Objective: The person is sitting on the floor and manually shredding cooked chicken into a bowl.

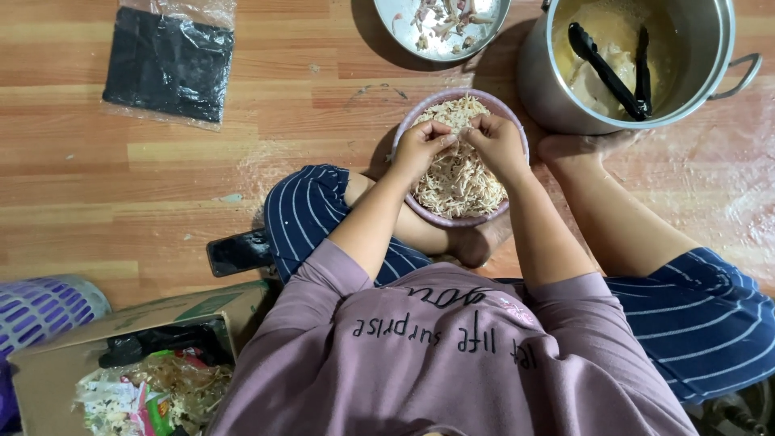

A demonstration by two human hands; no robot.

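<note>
**Shredded meat pulled apart over a pink bowl**

Shredded meat [456,173] fills the pink bowl [436,216], which sits on the wooden floor [161,169] between the seated person's knees, just in front of the crossed legs in striped blue shorts.

Largest nearby is the steel pot [686,97], standing just right of the bowl; it holds pale broth with meat, and black tongs [609,73] lean inside it. Above the bowl lies a round metal tray [395,24] carrying scraps and bones. A cardboard box [48,363] of rubbish sits at the lower left, beside a purple plastic basket [40,307]. A black packet in clear plastic [165,64] lies well apart at the upper left, and a dark phone [238,252] rests by the left knee.

Both hands meet over the far side of the bowl. The left hand [420,149] has its fingers pressed together, pinching a small piece of meat. The right hand [494,141] is curled likewise, its fingertips nipping the same piece, the two hands touching.
</note>
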